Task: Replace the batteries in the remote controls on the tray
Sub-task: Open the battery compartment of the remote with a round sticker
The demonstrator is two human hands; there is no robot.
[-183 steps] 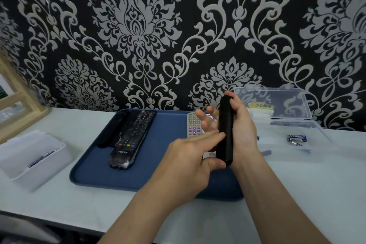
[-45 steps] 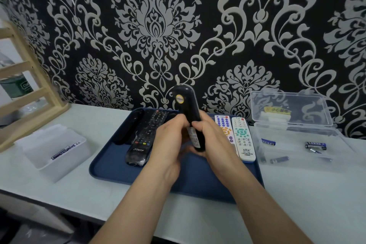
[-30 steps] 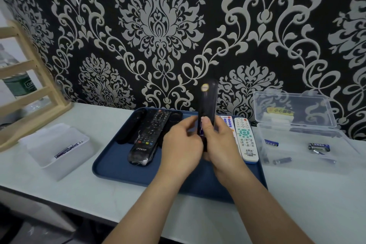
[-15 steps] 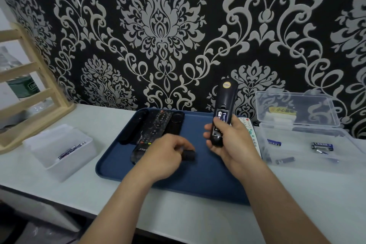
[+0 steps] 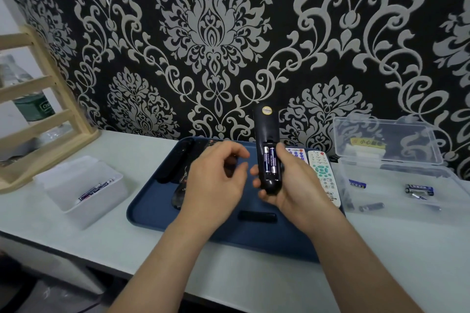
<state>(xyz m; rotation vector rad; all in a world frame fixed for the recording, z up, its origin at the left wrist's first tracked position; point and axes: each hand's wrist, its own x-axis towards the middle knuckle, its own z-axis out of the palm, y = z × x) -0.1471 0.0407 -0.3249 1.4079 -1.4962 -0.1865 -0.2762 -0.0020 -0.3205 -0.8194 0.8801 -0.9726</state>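
Now cover [image 5: 256, 216] off, lying on tray [image 5: 152, 211]; right hand [image 5: 297, 185] grips remote [image 5: 267, 129] mid-frame, left hand [image 5: 213, 185] loose, empty. Next: pry out both batteries [image 5: 269, 161].

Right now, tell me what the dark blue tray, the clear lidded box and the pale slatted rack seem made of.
Dark blue tray: likely moulded plastic, matt, with a smooth rounded rim. Clear lidded box: transparent plastic, glossy; batteries show through it. Pale slatted rack: apparently unfinished light wood, though grain is unclear.
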